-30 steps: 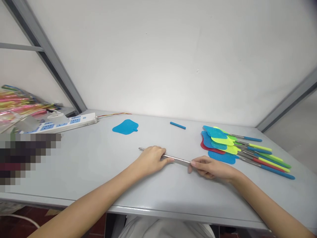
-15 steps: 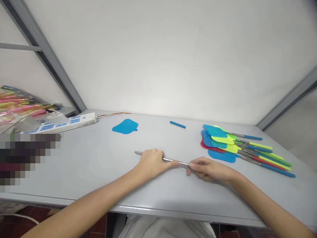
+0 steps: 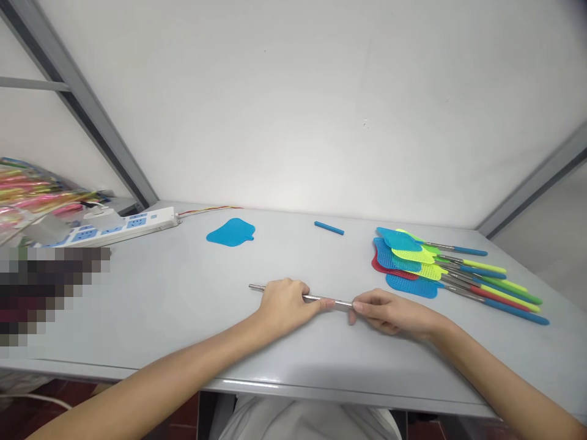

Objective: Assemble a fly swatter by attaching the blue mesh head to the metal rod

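Note:
A thin silver metal rod (image 3: 342, 302) lies across the middle of the grey table (image 3: 160, 305), held at both ends. My left hand (image 3: 284, 302) is closed around its left part, with the tip (image 3: 254, 286) sticking out past the knuckles. My right hand (image 3: 389, 310) pinches the rod's right end between thumb and fingers. A loose blue swatter head (image 3: 230, 233) lies farther back on the left. A short blue handle sleeve (image 3: 329, 228) rests near the wall.
A pile of finished fly swatters (image 3: 440, 269) in blue, yellow-green and red lies at the right. A white and blue power strip (image 3: 114, 225) sits at the back left, beside bagged colourful items (image 3: 32, 195). A white wall rises behind the table.
The rod looks shorter than one second ago: the bare stretch between my hands has narrowed and its left tip has shifted slightly left and toward me. Both hands keep their grip.

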`<state>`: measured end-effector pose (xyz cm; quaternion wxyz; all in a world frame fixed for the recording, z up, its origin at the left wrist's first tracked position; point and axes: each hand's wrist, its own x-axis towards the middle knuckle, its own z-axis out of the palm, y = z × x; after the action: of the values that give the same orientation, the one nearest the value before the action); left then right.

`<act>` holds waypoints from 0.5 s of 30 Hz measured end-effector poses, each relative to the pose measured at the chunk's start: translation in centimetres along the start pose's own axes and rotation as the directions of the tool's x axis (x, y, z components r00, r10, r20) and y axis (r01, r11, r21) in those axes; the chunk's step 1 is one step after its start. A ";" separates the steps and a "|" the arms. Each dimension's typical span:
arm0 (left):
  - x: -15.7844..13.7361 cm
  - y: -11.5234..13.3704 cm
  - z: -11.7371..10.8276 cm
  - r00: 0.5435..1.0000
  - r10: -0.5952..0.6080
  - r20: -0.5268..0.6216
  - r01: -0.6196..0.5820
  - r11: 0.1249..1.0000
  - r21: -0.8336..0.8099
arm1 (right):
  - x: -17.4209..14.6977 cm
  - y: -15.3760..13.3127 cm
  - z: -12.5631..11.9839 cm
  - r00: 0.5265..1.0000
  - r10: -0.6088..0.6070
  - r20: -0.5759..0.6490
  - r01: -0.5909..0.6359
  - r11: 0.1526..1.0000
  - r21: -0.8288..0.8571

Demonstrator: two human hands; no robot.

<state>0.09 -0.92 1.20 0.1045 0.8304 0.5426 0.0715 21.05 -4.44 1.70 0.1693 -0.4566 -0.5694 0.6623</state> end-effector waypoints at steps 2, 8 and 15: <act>0.0 0.0 0.0 1.000 0.001 0.002 -0.001 1.000 0.007 | 0.1 0.0 -0.1 1.000 0.004 0.003 -0.004 1.000 0.006; -0.1 0.0 0.3 0.999 0.051 -0.012 -0.051 0.999 0.016 | 0.2 0.1 -0.2 1.000 -0.001 0.007 0.001 1.000 0.023; -0.3 0.0 0.7 0.993 0.122 -0.011 -0.122 0.993 0.012 | 0.2 0.1 -0.3 1.000 -0.005 0.020 0.005 1.000 0.004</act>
<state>0.13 -1.25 0.49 0.0921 0.8620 0.4920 0.0796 21.21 -4.09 1.53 0.1659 -0.4484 -0.5709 0.6675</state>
